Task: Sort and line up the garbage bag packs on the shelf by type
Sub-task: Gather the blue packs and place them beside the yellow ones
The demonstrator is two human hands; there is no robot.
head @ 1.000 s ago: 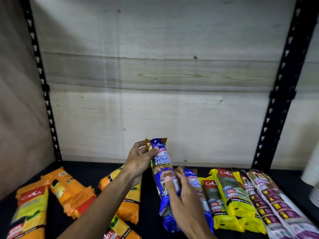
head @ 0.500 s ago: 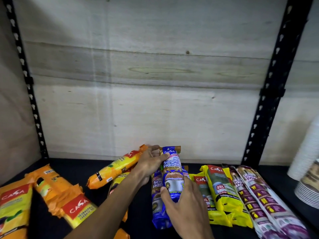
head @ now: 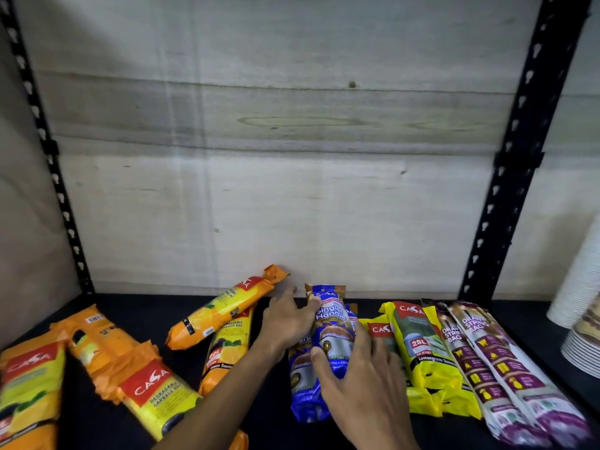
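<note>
Garbage bag packs lie across a dark shelf (head: 156, 306) backed by a pale wooden panel (head: 292, 157), between two black perforated uprights. Largest group first: the orange and yellow packs (head: 143, 381) sprawl unsorted over the left half, some crossing one another, one yellow pack (head: 224, 308) angled toward the back panel. On the right, two long purple drawstring packs (head: 493, 371) lie side by side, lengthwise front to back, with yellow-green packs (head: 422, 349) just beside them on their left. Between these and the orange heap sit the blue handle packs (head: 302, 381), one lying on the shelf and another, the upper blue pack (head: 334, 332), lying on top of it. The right hand (head: 360, 388) rests over the upper blue pack's near end, fingers spread, its grip loose around the pack. The left hand (head: 285, 319) touches that pack's far end with its thumb, the fingers open. White stacked cups (head: 578, 287) stand at the far right edge.
</note>
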